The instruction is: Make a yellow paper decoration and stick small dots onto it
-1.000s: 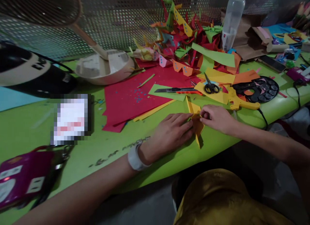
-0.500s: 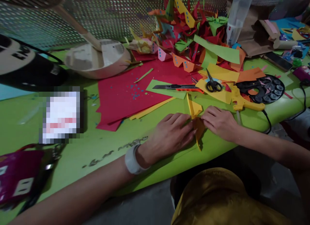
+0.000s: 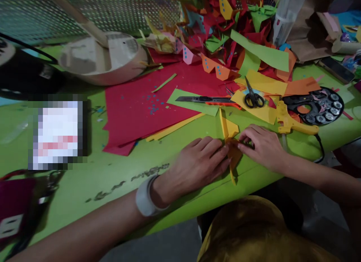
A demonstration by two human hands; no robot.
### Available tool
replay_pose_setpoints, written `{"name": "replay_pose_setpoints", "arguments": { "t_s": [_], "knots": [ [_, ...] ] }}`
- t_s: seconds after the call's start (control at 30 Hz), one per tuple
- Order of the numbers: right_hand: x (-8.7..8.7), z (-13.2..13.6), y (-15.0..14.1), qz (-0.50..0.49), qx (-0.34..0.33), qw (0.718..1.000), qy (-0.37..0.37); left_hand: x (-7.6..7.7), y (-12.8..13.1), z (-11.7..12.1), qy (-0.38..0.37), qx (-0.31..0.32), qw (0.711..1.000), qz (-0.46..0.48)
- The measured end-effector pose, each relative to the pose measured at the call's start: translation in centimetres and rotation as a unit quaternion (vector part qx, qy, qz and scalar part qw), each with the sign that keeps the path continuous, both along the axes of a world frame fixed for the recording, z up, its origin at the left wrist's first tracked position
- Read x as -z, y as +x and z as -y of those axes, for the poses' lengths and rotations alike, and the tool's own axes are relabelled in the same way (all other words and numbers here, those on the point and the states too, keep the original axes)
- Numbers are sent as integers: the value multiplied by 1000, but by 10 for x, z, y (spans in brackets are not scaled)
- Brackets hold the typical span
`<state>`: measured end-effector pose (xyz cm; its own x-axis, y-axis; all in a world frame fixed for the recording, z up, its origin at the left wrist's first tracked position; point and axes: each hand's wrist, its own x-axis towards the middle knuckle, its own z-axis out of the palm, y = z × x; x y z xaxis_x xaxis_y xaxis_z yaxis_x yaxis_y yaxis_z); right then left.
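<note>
A folded yellow paper piece (image 3: pixel 234 158) with pointed ends lies near the front edge of the green table. From its left side, my left hand (image 3: pixel 201 160) holds it down, fingers bent and closed over its middle, partly hiding it. A grey band (image 3: pixel 146 198) circles that wrist. On the opposite side, my right hand (image 3: pixel 262 145) pinches the paper's edge with thumb and forefinger. Just beyond my hands are a box cutter (image 3: pixel 208 100) with an orange and black handle, black-handled scissors (image 3: pixel 254 96) and a yellow hot glue gun (image 3: pixel 296 124).
Red paper sheets (image 3: pixel 135 108) with blue dots lie at centre-left. Behind them rises a pile of cut colored paper (image 3: pixel 214 40). A round bowl (image 3: pixel 124 70) stands at the back left, near a lit phone (image 3: pixel 58 130). A black palette-shaped tray (image 3: pixel 318 106) sits at right.
My right thumb and forefinger have spread into a wider arch at the paper's edge. My left hand stays on the paper. The whole view has shifted slightly.
</note>
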<state>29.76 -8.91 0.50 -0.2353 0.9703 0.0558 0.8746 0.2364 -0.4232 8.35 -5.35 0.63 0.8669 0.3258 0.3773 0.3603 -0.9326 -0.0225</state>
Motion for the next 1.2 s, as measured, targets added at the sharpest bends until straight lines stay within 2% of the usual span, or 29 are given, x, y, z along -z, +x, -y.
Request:
{"name": "replay_pose_setpoints", "arguments": {
  "t_s": [0.27, 0.43, 0.6, 0.87, 1.07, 1.2],
  "knots": [
    [6, 3, 2, 12, -71, 991, 111, -3, 1, 0, -6, -2, 1000, -13],
    [6, 5, 4, 8, -106, 974, 202, -6, 1, 0, -17, -1, 1000, -18],
    [4, 6, 3, 76, -149, 948, 269, -6, -1, 0, -15, -7, 1000, -17],
    [5, 5, 7, 88, -160, 946, 266, -5, 0, -1, -10, -5, 999, -30],
    [2, 3, 14, 132, -218, 924, 284, -5, 2, -2, -4, 2, 999, -32],
    [7, 1, 15, 105, -201, 929, 292, -4, 1, -2, -2, -4, 999, -41]
  ]
}}
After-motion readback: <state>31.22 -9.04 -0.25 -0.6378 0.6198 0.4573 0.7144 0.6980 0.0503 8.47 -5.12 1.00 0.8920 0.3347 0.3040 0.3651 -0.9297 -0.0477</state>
